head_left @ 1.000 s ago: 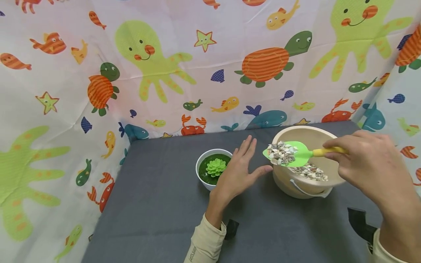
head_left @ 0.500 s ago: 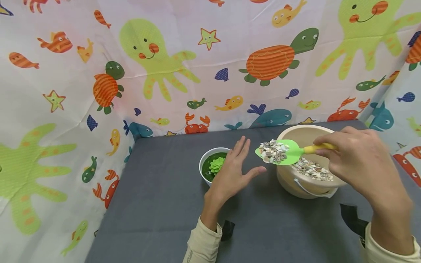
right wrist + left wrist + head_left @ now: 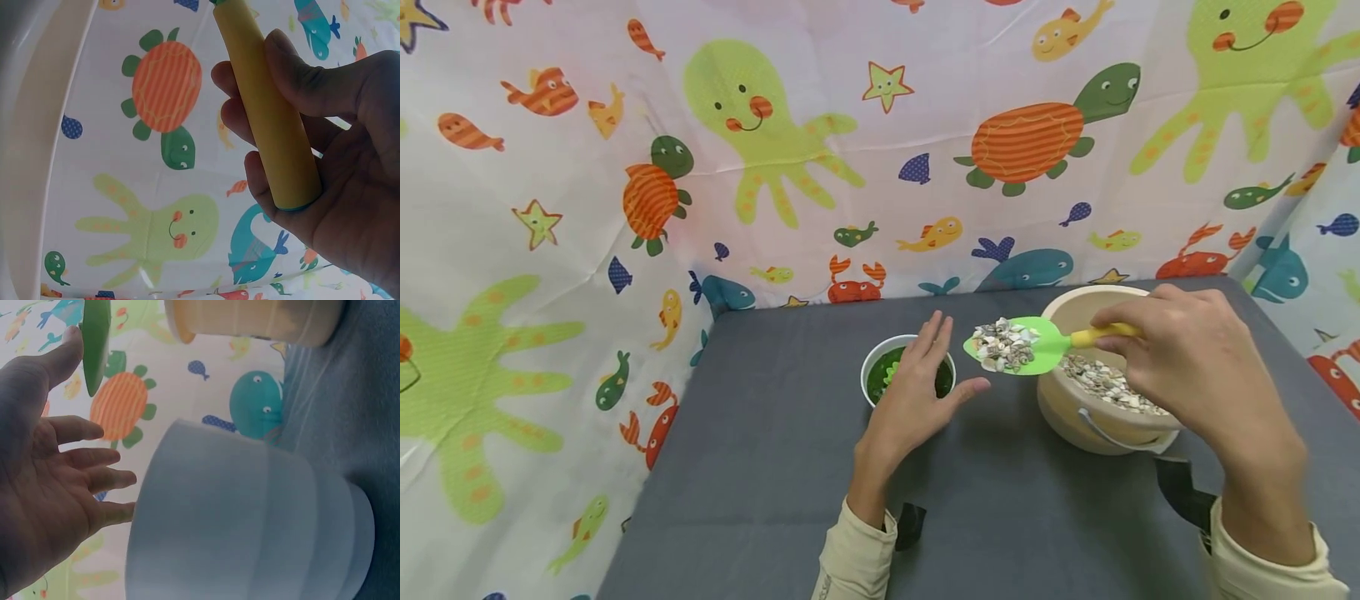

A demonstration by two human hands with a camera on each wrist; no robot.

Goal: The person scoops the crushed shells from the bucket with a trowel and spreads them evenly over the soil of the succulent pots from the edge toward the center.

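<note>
My right hand [image 3: 1187, 367] grips the yellow handle [image 3: 269, 112] of a small trowel whose green blade [image 3: 1047, 346] is heaped with small seashells [image 3: 1003, 345]. The loaded blade hangs in the air between the cream bucket [image 3: 1093, 300] and a small white pot [image 3: 867, 375]. Inside the pot are a dark green surface and a light green succulent, mostly hidden behind my left hand [image 3: 910, 400]. That hand has its fingers extended and thumb spread, held over the pot's near right side. In the left wrist view the fingertips are close to the pot's wall [image 3: 237, 512]; contact is unclear.
More seashells [image 3: 1108, 383] lie inside the bucket, whose handle [image 3: 1112, 442] hangs down in front. Both containers stand on a dark grey tabletop [image 3: 760, 467]. A curtain [image 3: 820, 83] printed with sea animals encloses the back and sides.
My right hand has carried the shell-loaded trowel leftward, from over the bucket toward the pot. My left hand has shifted slightly left, covering more of the succulent. The head view has turned a little.
</note>
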